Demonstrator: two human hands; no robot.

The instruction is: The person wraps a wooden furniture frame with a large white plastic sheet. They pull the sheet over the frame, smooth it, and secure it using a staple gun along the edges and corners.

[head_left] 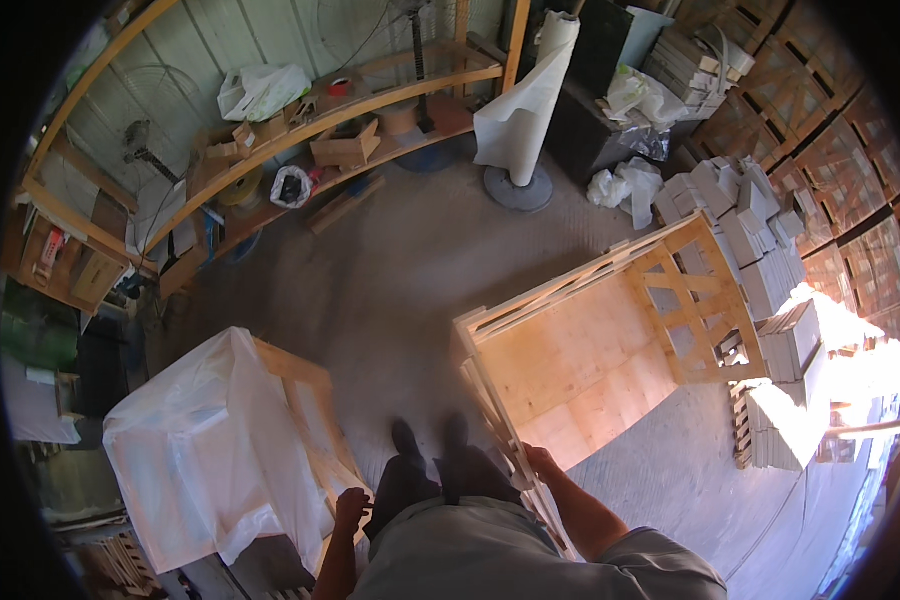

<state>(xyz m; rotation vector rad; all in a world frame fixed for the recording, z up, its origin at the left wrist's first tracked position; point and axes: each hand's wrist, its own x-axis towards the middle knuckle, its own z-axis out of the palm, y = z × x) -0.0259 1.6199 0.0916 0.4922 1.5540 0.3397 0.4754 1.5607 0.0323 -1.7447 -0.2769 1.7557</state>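
Observation:
To my right stands a wooden crate [570,375] with plywood panels and a slatted end, its inside facing up toward me. My right hand [542,462] is closed around the near edge of this crate. My left hand [352,508] hangs beside my left leg, loosely curled with its fingers slightly apart, and I see nothing in it. Close to that hand is another wooden crate [295,378], largely draped in translucent plastic sheeting [195,430]. Both of my shoes point into the gap between the two crates.
Ahead, a wooden shelf [370,100] carries bags and boxes. A roll of white sheeting [535,100] stands upright on a round base [519,188]. Stacked pale boxes [765,265] and a pallet [741,425] lie beyond the right crate. Concrete floor [370,270] stretches ahead.

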